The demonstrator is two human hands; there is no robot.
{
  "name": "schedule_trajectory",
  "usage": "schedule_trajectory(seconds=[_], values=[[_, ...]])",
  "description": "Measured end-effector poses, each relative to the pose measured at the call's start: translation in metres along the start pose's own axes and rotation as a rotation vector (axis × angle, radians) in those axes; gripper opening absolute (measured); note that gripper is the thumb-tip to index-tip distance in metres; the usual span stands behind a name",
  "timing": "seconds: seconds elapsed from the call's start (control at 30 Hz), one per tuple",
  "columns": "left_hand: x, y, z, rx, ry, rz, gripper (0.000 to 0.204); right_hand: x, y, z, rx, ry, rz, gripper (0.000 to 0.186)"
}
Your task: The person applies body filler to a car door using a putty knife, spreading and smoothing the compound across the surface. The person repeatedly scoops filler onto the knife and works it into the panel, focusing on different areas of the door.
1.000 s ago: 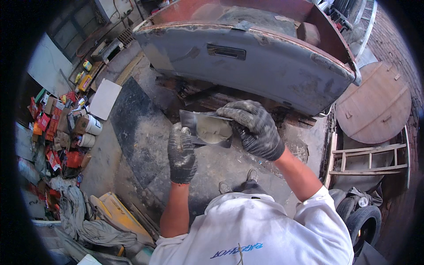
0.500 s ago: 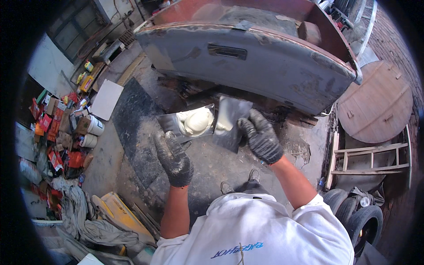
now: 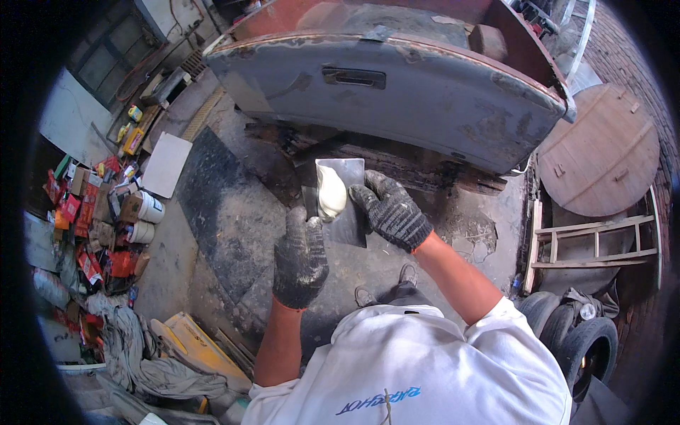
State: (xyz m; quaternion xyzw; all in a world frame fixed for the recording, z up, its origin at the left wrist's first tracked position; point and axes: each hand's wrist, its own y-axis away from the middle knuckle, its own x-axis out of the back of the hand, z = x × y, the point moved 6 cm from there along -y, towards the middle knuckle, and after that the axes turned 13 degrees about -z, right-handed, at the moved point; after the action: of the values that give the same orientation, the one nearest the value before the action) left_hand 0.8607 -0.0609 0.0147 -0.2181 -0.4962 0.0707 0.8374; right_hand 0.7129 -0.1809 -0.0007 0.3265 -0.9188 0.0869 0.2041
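Both of my hands wear dark, dusty knit gloves with orange cuffs. My right hand [image 3: 394, 212] grips a thin grey metal putty spreader [image 3: 349, 225] by its right edge, holding it in front of the truck's panel. A thick cream-coloured lump of putty [image 3: 331, 193] sits on that spreader's left part. Close by on the left, my left hand [image 3: 301, 258] is closed on a second thin plate [image 3: 309, 200], mostly hidden behind the putty and the first spreader. The two plates overlap or touch; exactly how I cannot tell.
Ahead stands a grey, patchily sanded truck tailgate [image 3: 397, 106] with a reddish bed behind it. A round wooden board [image 3: 598, 152], a wooden frame [image 3: 595, 244] and tyres [image 3: 584, 354] are on the right. Boxes, white buckets [image 3: 150, 207] and crumpled cloth [image 3: 142, 354] crowd the left side.
My hands have come together. The left plate has swung behind the right one, and the putty, earlier mostly on the left plate, now shows as one lump on the right spreader.
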Motion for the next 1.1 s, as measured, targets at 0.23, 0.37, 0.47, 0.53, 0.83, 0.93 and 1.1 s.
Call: schedule_trajectory(seconds=[0.23, 0.37, 0.47, 0.53, 0.83, 0.93, 1.1], values=[[0.005, 0.034, -0.051, 0.56, 0.545, 0.199, 0.034, 0.044, 0.01, -0.048, 0.417, -0.217, 0.21, 0.032], [0.0, 0.034, -0.063, 0.457, 0.467, 0.069, 0.033, 0.029, 0.014, -0.06, 0.424, 0.124, -0.131, 0.025], [-0.007, 0.032, -0.072, 0.525, 0.707, 0.163, 0.034, 0.033, 0.021, -0.071, 0.518, 0.375, -0.224, 0.027], [-0.011, 0.029, -0.073, 0.614, 0.836, 0.235, 0.035, 0.037, 0.023, -0.074, 0.497, 0.497, -0.31, 0.027], [0.001, -0.023, -0.021, 0.368, 0.376, 0.326, 0.023, 0.019, 0.045, -0.074, 0.527, 0.877, -0.041, 0.063], [-0.003, -0.033, -0.011, 0.354, 0.327, 0.278, 0.023, 0.028, 0.045, -0.068, 0.483, 0.727, 0.169, 0.062], [-0.011, -0.033, -0.016, 0.343, 0.366, 0.205, 0.024, 0.019, 0.047, -0.067, 0.506, 0.799, 0.1, 0.042]])
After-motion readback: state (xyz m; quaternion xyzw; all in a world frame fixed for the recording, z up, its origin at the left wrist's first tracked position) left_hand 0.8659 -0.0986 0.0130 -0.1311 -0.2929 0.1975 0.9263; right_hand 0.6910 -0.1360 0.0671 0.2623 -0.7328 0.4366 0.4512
